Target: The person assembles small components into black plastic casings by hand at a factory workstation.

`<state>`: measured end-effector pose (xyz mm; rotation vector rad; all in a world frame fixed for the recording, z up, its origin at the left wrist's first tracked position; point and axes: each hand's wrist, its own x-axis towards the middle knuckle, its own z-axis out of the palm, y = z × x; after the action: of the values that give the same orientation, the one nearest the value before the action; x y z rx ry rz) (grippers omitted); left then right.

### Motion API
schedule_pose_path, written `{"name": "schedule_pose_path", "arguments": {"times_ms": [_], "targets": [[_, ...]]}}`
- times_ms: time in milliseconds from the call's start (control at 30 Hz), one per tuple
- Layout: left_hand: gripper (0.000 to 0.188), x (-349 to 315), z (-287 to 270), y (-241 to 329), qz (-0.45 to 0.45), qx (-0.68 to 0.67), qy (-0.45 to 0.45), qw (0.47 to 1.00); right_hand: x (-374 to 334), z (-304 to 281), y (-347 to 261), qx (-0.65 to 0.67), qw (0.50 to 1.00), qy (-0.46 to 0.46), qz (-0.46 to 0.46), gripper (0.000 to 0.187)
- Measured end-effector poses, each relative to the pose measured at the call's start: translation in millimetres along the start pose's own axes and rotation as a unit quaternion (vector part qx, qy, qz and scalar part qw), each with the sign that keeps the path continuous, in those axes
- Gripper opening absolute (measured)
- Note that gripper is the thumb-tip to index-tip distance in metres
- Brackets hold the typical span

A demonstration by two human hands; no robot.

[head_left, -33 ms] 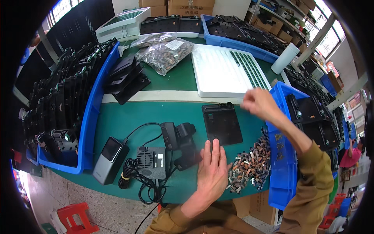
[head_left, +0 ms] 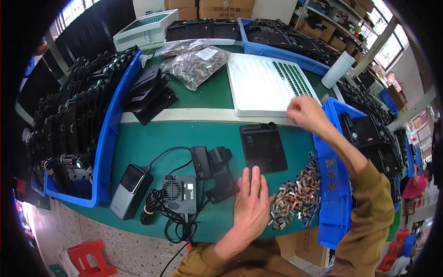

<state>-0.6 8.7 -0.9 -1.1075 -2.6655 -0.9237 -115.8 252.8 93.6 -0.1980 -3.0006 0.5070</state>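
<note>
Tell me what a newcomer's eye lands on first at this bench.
First the left hand, flat on the green table just below a black square plate, with a heap of small brown and grey parts beside it. Then the right hand, raised and blurred over the edge of a white tray. Long blue bins packed with black parts line the left side.

Head-worn fisheye, steeply down over workbench (head_left: 184, 138)
</note>
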Motion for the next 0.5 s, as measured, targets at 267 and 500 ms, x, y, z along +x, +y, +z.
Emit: {"name": "schedule_pose_path", "arguments": {"times_ms": [267,500], "targets": [[0.054,-1.2,-3.6,2.8,-0.002,-0.026,-0.017,1.0,130.5,47.2,81.3,0.028,0.971,0.22,0.087,0.022],[0.057,2.4,-12.2,6.0,-0.01,0.003,-0.058,0.998,142.7,67.2,84.5,-0.073,0.943,0.277,0.168,0.02]]}}
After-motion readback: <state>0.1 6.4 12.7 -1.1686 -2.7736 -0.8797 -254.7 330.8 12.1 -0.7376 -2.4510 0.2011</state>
